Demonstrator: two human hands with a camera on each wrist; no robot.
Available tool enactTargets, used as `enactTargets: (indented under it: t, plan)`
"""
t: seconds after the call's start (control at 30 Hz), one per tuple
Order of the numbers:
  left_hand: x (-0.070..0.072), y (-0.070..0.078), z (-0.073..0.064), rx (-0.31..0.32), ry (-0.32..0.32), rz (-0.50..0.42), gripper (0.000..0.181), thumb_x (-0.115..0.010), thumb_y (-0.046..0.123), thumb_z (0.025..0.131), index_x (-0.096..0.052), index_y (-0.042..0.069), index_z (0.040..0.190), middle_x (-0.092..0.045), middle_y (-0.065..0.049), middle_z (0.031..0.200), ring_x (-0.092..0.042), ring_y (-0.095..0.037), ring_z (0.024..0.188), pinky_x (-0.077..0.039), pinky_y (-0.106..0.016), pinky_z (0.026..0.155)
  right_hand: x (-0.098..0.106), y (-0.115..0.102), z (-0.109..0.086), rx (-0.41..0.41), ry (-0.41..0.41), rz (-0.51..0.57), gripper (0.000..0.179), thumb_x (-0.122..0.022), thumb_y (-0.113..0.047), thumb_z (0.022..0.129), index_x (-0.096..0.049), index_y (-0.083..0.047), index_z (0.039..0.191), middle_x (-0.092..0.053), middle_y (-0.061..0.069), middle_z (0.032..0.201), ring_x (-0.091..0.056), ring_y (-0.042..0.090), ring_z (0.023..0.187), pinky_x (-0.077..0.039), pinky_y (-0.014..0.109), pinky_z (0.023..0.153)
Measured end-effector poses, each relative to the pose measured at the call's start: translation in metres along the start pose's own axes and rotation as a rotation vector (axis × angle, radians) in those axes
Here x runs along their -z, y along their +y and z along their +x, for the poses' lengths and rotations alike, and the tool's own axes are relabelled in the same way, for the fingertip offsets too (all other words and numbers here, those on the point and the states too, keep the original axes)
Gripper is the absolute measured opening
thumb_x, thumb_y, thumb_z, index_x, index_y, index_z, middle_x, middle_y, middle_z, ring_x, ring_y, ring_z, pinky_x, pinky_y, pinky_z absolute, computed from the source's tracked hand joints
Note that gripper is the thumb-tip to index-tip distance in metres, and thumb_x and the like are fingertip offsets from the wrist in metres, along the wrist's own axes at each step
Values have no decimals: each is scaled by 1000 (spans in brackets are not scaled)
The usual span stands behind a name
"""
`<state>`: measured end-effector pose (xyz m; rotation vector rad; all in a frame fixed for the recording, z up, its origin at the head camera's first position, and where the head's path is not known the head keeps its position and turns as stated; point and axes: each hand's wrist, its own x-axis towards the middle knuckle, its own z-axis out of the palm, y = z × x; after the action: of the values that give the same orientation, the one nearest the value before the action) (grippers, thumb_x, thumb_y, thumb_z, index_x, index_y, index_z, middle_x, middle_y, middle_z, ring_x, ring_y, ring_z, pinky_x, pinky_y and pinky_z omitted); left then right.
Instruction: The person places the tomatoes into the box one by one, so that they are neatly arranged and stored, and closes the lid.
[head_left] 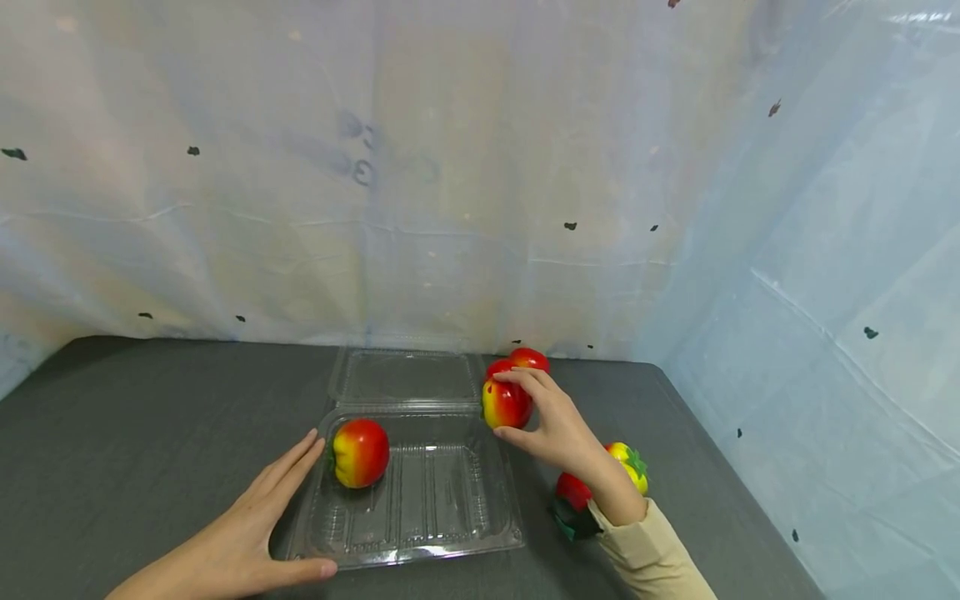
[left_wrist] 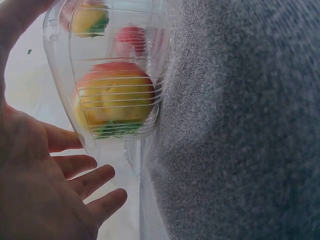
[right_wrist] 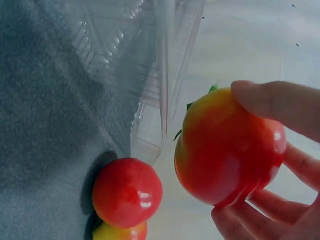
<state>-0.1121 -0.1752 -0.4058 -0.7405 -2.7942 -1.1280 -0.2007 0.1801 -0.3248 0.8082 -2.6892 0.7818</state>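
Note:
A clear plastic clamshell box (head_left: pixel 450 546) lies on the grey table with its lid folded back. One red-and-yellow artificial fruit (head_left: pixel 362 452) with green leaves sits in its left part. My left hand (head_left: pixel 240 525) is spread around the box's left front corner, fingers along the side and thumb at the front. In the left wrist view, the left fingers (left_wrist: pixel 90 177) are extended beside the clear wall. My right hand (head_left: pixel 558 425) holds a second red-and-yellow fruit (right_wrist: pixel 230 150) between thumb and fingers, raised beside the box's right rim.
Behind the right hand lie more red fruits (head_left: pixel 530 359), also seen as a red fruit (right_wrist: pixel 127 192) in the right wrist view. Near the right forearm are a yellow fruit (head_left: pixel 628 468) with leaves and a red one (head_left: pixel 573 490). Plastic sheeting (head_left: pixel 450 167) hangs behind the table.

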Motion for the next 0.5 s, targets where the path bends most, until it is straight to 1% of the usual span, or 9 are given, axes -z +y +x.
enactTargets:
  t: [0.3,0.5]
  plan:
    - [1,1,0,-10,12,13,115,-80,48,71,-6,25,156,-6,-9,161,-27,-46,132,-42,-72,75,-5,-4,3,40,-14,52,64,-83,-17,75,-54,-15,131,-52,4,133,-52,23,118,-52,40,93]
    - [1,1,0,8,3,8,115,-80,50,71,-6,26,156,-6,-8,161,-27,-48,132,-42,-73,75,-10,-3,2,50,-32,84,64,-83,-19,74,-53,-15,130,-54,3,131,-54,19,111,-53,33,90]
